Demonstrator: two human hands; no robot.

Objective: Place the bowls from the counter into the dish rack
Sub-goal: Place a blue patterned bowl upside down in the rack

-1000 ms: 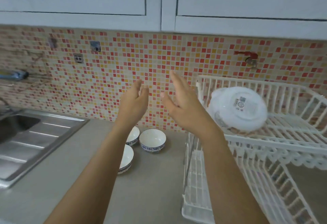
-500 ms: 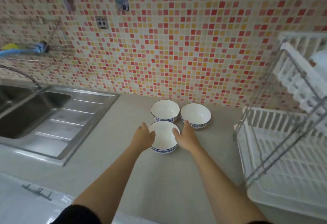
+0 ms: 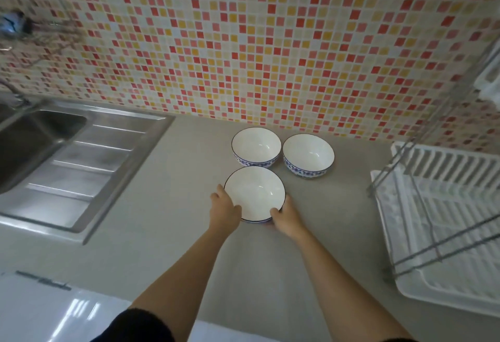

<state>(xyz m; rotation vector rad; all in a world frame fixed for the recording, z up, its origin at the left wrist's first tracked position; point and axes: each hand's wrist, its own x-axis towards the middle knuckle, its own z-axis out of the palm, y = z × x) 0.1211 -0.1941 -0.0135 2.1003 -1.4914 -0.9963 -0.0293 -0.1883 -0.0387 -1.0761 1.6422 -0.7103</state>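
You have both hands clamped on the near bowl (image 3: 254,193), left hand (image 3: 224,210) on its left rim, right hand (image 3: 286,217) at its lower right edge, likely so the smooth glazed sides cannot slip when lifted. It sits on the counter (image 3: 189,220), well left of the rack (image 3: 443,233), touching the back-left bowl (image 3: 255,145); a third bowl (image 3: 308,155) stands nearer the rack. All are white inside, with dark rims and blue-patterned sides.
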